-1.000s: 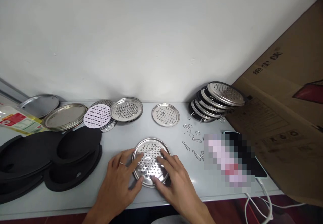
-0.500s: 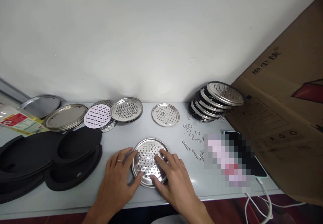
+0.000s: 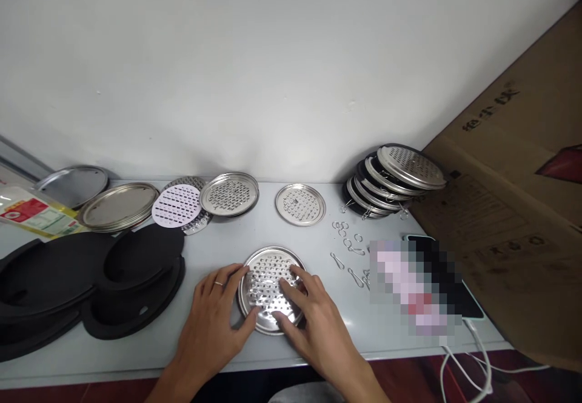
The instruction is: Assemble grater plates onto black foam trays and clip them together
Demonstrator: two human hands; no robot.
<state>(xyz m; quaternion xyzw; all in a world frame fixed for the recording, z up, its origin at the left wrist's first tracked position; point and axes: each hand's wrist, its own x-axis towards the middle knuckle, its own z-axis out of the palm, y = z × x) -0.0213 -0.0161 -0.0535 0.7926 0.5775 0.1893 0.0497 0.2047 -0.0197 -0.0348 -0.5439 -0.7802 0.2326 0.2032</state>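
Observation:
A round metal grater disc (image 3: 266, 288) with raised holes lies on the table in front of me. My left hand (image 3: 218, 309), with a ring on one finger, grips its left side, index finger at the rim and thumb lower down. My right hand (image 3: 316, 312) is curved over the right side, fingertips and thumb on the holed face. Behind it another grater disc (image 3: 301, 205) lies flat. To its left sit stacked grater discs (image 3: 230, 195) and a pale holed disc (image 3: 176, 206).
Black plastic round holders (image 3: 136, 260) and plain metal discs (image 3: 118, 206) fill the left. At right are a stack of assembled graters (image 3: 409, 166), small metal rings (image 3: 358, 238), clips (image 3: 337, 261), a phone (image 3: 470, 300) with white cables (image 3: 482, 354), and a cardboard box (image 3: 513, 209).
The view has shifted slightly. Both hands keep nearly the same place on the grater disc, and nothing else has visibly moved.

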